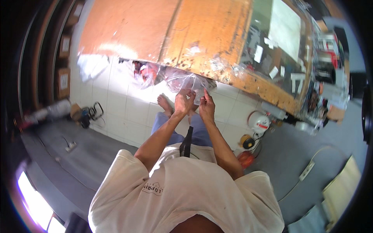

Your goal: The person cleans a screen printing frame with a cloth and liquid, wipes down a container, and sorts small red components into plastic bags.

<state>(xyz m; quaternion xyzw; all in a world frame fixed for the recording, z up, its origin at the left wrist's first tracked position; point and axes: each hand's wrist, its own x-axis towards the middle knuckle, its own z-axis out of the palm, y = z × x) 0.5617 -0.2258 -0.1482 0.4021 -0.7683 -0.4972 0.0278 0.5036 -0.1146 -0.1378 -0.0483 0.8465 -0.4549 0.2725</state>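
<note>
A clear plastic bag (186,80) hangs at the front edge of the wooden table (206,35). Its near rim is pinched by my left hand (183,102), whose fingers are closed. My right hand (207,106) is at the bag's right side, fingers bent and pressed together on the thin plastic. Both hands are just off the table's edge, a short gap apart. What lies inside the bag is too blurred to name.
Left of the bag, another plastic bag with red contents (147,73) hangs below the table edge. A glass panel (268,50) with paper scraps covers the table's right part. Cardboard boxes (64,83) stand at the left; a white round container (259,121) is on the floor at right.
</note>
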